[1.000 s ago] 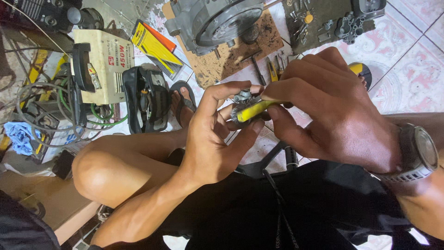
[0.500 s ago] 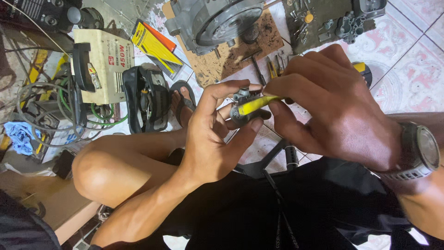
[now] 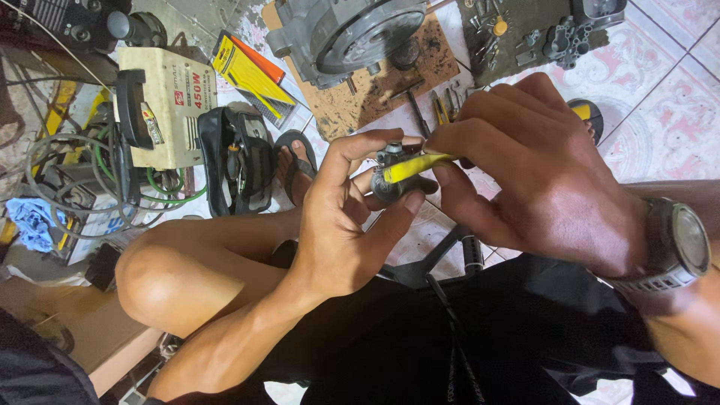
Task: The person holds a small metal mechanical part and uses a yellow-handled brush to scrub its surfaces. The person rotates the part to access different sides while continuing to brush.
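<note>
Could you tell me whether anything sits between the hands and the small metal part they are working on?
Nothing visible does. The left hand already grips the small grey metal part in its fingertips, and the right hand presses a yellow-handled tool directly against it.

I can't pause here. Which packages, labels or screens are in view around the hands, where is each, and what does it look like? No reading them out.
Cream box-shaped machine, upper left on the floor: printed label in red and dark lettering on its top face, black handle.
Yellow flat package, just right of the machine: long card pack, with an orange-red one beneath.
Wristwatch on the right wrist, far right: round grey face, display unreadable.
</note>
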